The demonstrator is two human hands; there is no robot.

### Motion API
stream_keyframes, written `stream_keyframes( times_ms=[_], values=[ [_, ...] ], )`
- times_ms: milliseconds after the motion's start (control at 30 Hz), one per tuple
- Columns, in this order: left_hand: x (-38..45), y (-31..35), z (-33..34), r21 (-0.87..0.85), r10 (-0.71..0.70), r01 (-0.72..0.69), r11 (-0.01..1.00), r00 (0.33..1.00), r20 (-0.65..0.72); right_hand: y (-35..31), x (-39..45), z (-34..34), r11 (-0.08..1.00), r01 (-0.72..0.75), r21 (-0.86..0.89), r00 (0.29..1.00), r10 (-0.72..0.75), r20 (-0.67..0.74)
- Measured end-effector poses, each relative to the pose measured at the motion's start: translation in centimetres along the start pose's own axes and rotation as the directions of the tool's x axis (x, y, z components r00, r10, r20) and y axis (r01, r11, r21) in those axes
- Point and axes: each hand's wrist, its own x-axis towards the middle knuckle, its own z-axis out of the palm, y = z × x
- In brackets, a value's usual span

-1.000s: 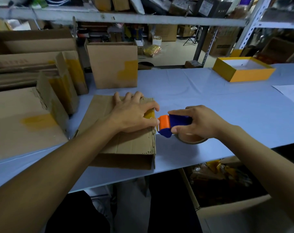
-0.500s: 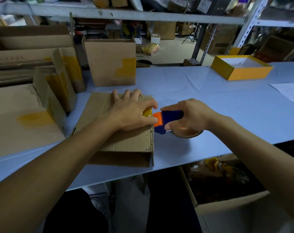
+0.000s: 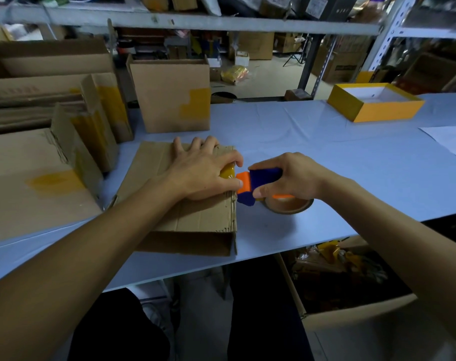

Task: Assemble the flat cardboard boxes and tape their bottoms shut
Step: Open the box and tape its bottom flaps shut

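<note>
A cardboard box (image 3: 195,217) lies on its side on the blue table, its closed bottom flaps facing right. My left hand (image 3: 203,170) lies spread on top of the box at its right edge and presses down on a strip of yellow tape (image 3: 227,172) there. My right hand (image 3: 286,175) grips a blue and orange tape dispenser (image 3: 258,183) whose orange end meets the box's right edge. The brown tape roll (image 3: 289,204) hangs below that hand, just above the table.
Taped boxes (image 3: 169,97) and stacked flat cardboard (image 3: 34,162) stand to the left and behind. A yellow tray (image 3: 372,102) and a white sheet of paper (image 3: 450,142) lie at the far right. An open carton (image 3: 352,287) sits on the floor below the table's front edge.
My right hand has brought the dispenser a little to the left, up against the box's right edge. My left hand has stayed pressing on the tape.
</note>
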Motion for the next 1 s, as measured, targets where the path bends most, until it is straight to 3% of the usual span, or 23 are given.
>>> stream_keyframes(
  times_ms=[167, 300, 433, 567, 733, 833, 1000],
  values=[
    [0.0, 0.2, -0.1, 0.019, -0.008, 0.008, 1.0, 1.0, 0.015, 0.5, 0.4, 0.1, 0.985, -0.112, 0.129, 0.991, 0.1, 0.092],
    [-0.1, 0.1, -0.1, 0.022, -0.003, 0.002, 1.0, 1.0, 0.012, 0.2, 0.7, -0.1, 0.996, -0.063, 0.056, 0.993, 0.057, 0.1],
    [-0.2, 0.1, -0.1, 0.03, -0.006, 0.006, 1.0, 1.0, 0.001, 0.5, 0.5, 0.0, 0.976, -0.169, 0.141, 0.968, 0.137, 0.209],
    [-0.2, 0.1, 0.0, 0.033, -0.002, 0.002, 0.999, 1.0, -0.005, 1.0, 0.2, 0.4, 0.974, -0.162, 0.157, 0.979, 0.138, 0.153],
    [-0.6, 0.1, -0.3, -0.013, 0.028, -0.029, 1.0, 0.999, -0.03, 2.0, -0.9, -1.1, 0.958, -0.226, -0.174, 0.968, 0.241, 0.067],
    [-0.9, 0.5, -0.3, -0.062, 0.127, -0.132, 0.989, 0.989, -0.069, 2.9, -1.8, -1.8, 0.951, -0.293, -0.1, 0.954, 0.297, 0.037],
    [-0.6, 0.6, -0.5, -0.103, 0.227, -0.231, 0.967, 0.973, -0.05, 2.8, -2.0, -1.3, 0.965, -0.263, -0.011, 0.965, 0.263, -0.024]
  ],
)
